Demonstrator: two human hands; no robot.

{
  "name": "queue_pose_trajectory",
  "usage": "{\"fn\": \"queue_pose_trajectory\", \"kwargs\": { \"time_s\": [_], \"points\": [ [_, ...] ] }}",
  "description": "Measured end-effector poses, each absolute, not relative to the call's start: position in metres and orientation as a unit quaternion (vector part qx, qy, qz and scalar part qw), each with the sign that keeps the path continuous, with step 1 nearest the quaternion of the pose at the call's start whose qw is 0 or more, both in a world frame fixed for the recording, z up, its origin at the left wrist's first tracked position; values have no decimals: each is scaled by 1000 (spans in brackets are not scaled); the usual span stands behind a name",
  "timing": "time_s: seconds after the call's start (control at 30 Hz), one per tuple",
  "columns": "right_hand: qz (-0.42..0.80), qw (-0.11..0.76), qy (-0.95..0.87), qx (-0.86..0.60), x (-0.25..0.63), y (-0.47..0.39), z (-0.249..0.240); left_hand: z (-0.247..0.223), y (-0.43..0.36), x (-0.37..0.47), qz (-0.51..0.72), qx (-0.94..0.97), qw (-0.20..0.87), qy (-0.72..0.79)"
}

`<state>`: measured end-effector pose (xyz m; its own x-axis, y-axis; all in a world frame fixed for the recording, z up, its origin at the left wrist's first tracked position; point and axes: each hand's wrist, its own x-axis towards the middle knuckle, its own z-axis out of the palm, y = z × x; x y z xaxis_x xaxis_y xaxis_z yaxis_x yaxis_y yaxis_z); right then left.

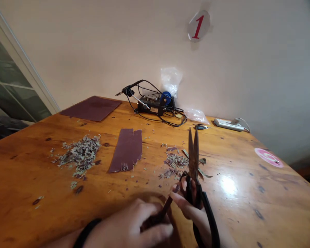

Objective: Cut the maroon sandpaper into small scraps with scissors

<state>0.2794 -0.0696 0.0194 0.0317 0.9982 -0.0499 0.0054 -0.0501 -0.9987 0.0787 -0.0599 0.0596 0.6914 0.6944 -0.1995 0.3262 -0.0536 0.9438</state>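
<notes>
My L hand (129, 222) was closed round the brown strip (166, 207) twd the desk's (248, 217) near edge; R hand (193, 210) pinched its tip & held scissors (193, 155), blades ajar. Scrap pile (81, 153) looked done; strip, ragged sheet (126, 150) prob. left.

A soldering station (150, 106) and its cables (173, 124) stand on the desk (281, 210) — a plastic bag (170, 78) behind, a power strip (227, 125) and pink sticker (268, 157) to the right — below a wall sign (198, 26) reading 1.

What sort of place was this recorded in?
Probably an indoor workshop: what looks like a soldering station stands by the wall, a power strip lies to its right, and scraps are heaped on the wooden table.
</notes>
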Motion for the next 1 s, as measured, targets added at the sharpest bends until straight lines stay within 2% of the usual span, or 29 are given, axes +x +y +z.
{"fn": "queue_pose_trajectory", "kwargs": {
  "time_s": [0.1,0.23,0.53,0.73,0.87,1.0],
  "points": [
    [500,513,-457,-527,285,-61,32,63,-55,71,158,724,525,419],
    [484,517,-452,-543,288,-55,43,62,-50,67,164,762,484,397],
    [448,476,-510,-559,291,-52,45,75,-42,55,113,765,531,347],
    [453,479,-512,-550,293,-54,43,78,-39,59,104,718,560,400],
    [484,483,-492,-539,298,-53,34,75,-37,63,191,655,592,428],
    [539,473,-465,-520,305,-49,18,74,-28,54,312,625,550,458]
  ]
}}
